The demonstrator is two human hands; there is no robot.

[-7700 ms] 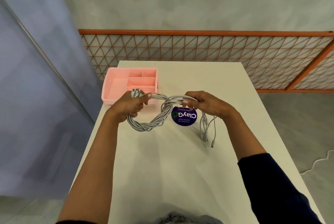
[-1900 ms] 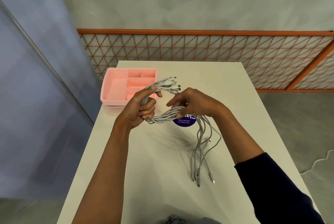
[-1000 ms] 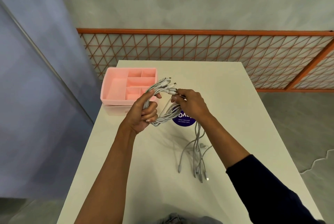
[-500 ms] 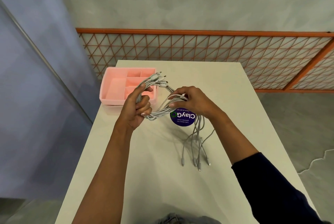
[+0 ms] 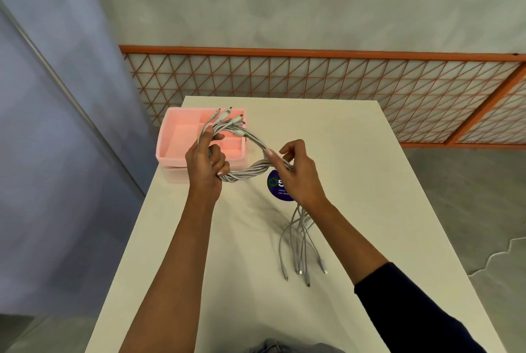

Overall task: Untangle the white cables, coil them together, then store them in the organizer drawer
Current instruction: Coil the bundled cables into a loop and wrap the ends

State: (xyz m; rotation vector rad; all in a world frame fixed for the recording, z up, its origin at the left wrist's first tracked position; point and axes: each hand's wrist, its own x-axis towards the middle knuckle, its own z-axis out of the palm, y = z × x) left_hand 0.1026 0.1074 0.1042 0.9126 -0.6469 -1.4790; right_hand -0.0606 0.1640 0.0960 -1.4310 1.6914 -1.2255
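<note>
Filling the middle of the frame, the pale bench (image 5: 199,267) carries the pink organizer (image 5: 173,139) at its upper left corner, near enough, I judge, that the finished coil has a short trip. The white cables (image 5: 247,173) are lifted just right of it as 1 twisted loop. The left hand (image 5: 205,164) grips the loop's left side in curled fingers, plug ends (image 5: 230,117) fanning above the thumb, as an anchor. The right hand (image 5: 299,176) pinches the opposite side to guide the next turn. Loose tails (image 5: 301,256) trail onto the bench below the right wrist, not yet coiled. A round purple sticker (image 5: 277,189) lies beneath the loop.
</note>
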